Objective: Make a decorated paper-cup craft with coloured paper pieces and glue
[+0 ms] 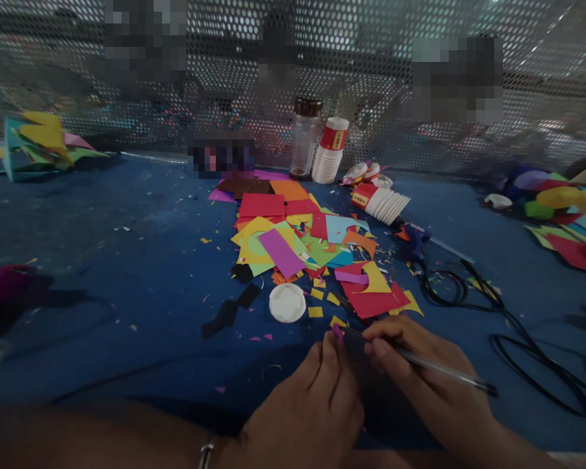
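My left hand is closed at the front of the blue table, its fingertips pinching a small purple paper piece. A clear pen with a dark end cap lies in the grip of my right hand, its tip close to the purple piece. Several small yellow paper squares are scattered just beyond my fingers. A white round lid-like disc sits to their left. Behind these spreads a pile of coloured paper, with a purple strip on top and red sheets at its right.
A glass bottle and stacked paper cups stand at the back; another cup stack lies on its side. A blue glue gun trails a black cable at right. Perforated metal panel borders the table.
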### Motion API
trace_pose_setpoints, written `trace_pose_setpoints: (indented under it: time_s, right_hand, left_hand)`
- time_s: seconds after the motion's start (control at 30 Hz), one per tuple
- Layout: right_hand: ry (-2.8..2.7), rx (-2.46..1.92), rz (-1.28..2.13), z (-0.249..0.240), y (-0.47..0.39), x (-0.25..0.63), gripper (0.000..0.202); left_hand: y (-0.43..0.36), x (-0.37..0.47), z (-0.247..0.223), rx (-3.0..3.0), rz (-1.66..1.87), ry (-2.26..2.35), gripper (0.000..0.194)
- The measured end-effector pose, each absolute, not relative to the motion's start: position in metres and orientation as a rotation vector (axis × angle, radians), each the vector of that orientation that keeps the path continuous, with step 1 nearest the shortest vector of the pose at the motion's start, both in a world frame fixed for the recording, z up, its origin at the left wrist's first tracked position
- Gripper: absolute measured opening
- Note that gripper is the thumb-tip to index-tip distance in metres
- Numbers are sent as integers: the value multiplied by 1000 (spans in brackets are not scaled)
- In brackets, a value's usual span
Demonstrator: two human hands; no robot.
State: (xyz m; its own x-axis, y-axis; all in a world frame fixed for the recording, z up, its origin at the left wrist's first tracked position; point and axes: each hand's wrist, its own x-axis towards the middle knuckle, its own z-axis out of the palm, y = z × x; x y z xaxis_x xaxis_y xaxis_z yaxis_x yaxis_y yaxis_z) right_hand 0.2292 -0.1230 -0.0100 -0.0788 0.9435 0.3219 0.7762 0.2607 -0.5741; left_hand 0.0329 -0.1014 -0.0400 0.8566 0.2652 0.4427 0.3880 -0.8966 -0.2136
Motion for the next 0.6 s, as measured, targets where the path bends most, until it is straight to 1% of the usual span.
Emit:
trace_pose_setpoints:
  time_s: [0.4, 0.6]
  right_hand:
    - [-1895, -1605, 360, -15, -126, 230, 18]
    - [-1930, -1589, 357, -11, -124, 229, 18]
  left_hand:
    - [-101, 32, -37, -2729, -543, -512, 33]
    - [-101, 32, -38, -2736, -593, -509, 30]
